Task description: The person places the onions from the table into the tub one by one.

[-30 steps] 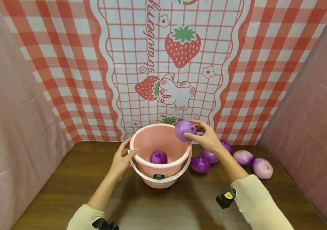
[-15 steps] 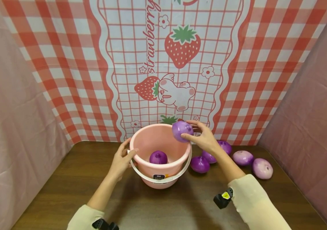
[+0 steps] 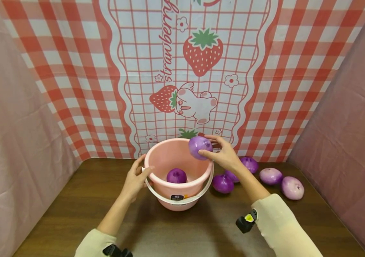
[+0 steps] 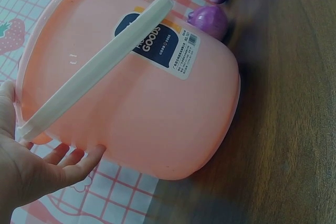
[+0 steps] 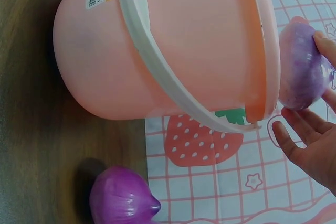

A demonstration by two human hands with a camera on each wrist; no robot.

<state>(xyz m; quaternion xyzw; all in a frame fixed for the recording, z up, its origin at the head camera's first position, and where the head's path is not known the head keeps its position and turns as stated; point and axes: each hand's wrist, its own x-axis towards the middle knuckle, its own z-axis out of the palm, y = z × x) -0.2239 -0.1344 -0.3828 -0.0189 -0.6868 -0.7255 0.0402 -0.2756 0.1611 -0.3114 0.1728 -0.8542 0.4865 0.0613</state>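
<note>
A round pink plastic bucket (image 3: 176,190) stands on the brown wooden table (image 3: 73,207) before the red-and-white checked cloth (image 3: 89,89), a round dark-purple onion (image 3: 176,176) inside. Five round purple onions (image 3: 223,184) lie to its right; a round light-purple onion (image 3: 199,147) in the right hand (image 3: 223,153) is above its right rim.

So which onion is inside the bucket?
The dark purple onion down in the pink bucket; one paler onion is in the right hand, and the other onions lie on the table.
</note>
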